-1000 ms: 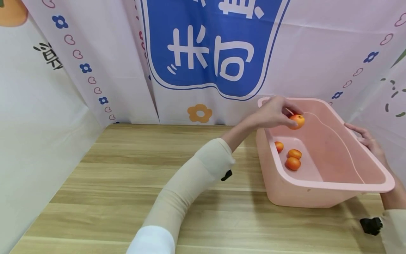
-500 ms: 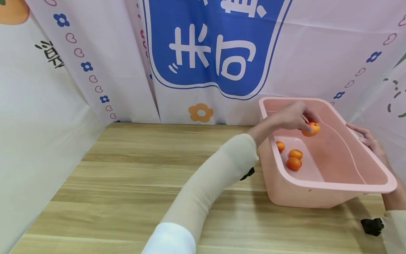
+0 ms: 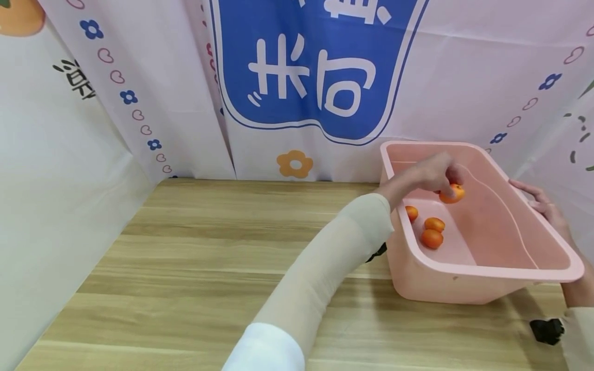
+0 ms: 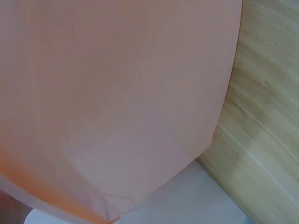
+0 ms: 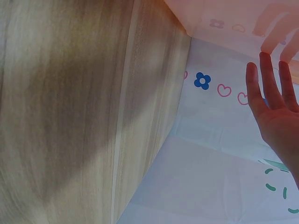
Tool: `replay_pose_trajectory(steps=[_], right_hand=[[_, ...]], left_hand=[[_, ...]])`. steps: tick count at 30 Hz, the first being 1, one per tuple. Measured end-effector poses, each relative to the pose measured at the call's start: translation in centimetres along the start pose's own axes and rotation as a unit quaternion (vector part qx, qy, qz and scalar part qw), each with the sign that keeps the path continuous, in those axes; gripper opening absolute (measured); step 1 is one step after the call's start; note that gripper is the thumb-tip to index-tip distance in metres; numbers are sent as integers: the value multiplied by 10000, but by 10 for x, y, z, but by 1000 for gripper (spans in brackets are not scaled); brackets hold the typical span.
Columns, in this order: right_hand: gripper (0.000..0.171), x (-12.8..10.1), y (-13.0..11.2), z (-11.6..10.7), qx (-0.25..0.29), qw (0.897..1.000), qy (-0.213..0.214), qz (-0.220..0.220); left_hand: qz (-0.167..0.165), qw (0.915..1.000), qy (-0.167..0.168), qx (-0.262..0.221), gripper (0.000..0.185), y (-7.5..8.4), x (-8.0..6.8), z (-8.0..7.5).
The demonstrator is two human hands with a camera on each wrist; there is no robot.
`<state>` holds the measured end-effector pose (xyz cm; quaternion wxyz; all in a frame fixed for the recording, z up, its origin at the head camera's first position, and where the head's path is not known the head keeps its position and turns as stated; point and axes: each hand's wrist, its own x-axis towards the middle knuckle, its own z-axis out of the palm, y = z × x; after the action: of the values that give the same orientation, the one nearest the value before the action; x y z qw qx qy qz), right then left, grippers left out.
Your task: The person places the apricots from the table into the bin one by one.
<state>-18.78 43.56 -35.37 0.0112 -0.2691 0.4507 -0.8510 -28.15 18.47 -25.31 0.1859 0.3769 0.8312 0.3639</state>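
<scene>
My left hand (image 3: 437,172) reaches over the rim of a pink plastic tub (image 3: 492,270) and holds a small round orange fruit (image 3: 452,194) in its fingers, above the tub floor. Below lie two more orange fruits (image 3: 432,238), touching each other, and a third fruit (image 3: 411,213) stands partly hidden by the near left wall. On the tub's right side, my right hand (image 3: 547,208) rests against the outside just under the rim. The right wrist view shows that hand's straight fingers (image 5: 268,79) touching the translucent pink wall.
The tub stands at the right of a wood-grain table (image 3: 223,247), close to a printed curtain (image 3: 297,139) along the back. White side panels (image 3: 51,170) rise on the left. In the left wrist view, the pink tub wall (image 4: 140,84) fills most of the picture.
My left hand has moved right and into the tub with the fruit, then slightly lower. The right hand has stayed at the tub's side.
</scene>
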Motion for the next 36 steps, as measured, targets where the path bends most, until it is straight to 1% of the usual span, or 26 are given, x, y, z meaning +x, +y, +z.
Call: replay_pose_trajectory(steps=[2, 6, 8, 10, 14, 21, 23, 26, 29, 30, 33, 36], right_hand=[[70, 0, 0, 0, 12, 10000, 44, 5], [68, -2, 0, 3, -235, 9992, 312, 20], [68, -3, -1, 5, -351, 9986, 390, 18], [68, -4, -1, 7, -430, 9982, 421, 4], [68, -4, -1, 8, -452, 9982, 385, -25], [68, -4, -2, 6, -392, 9988, 304, -7], [68, -4, -2, 5, -368, 9990, 258, -13], [67, -3, -2, 7, -564, 9976, 392, -17], [66, -2, -1, 9, -761, 9958, 507, -28], [66, -2, -1, 9, -810, 9955, 492, -44], [68, -1, -1, 8, -719, 9968, 353, -72], [68, -1, -2, 6, -706, 9971, 260, -80]], left_hand=[[-103, 9998, -51, 164, 22, -1, 2, 1], [-381, 9987, -98, 336, 24, -2, 6, 3], [-519, 9982, -105, 283, 25, -2, 7, 4], [-582, 9979, -138, 262, 24, -1, 7, 6], [-678, 9970, -250, 272, 22, 1, 7, 9], [-1174, 9911, -573, 249, 19, 7, 5, 16], [-1231, 9899, -645, 285, 21, 7, 6, 17], [-1284, 9889, -686, 305, 23, 7, 6, 19], [-1270, 9888, -702, 344, 24, 6, 6, 20], [-1261, 9887, -709, 382, 23, 5, 7, 20], [-1231, 9888, -710, 446, 23, 4, 8, 20], [-1278, 9879, -712, 506, 22, 4, 9, 20]])
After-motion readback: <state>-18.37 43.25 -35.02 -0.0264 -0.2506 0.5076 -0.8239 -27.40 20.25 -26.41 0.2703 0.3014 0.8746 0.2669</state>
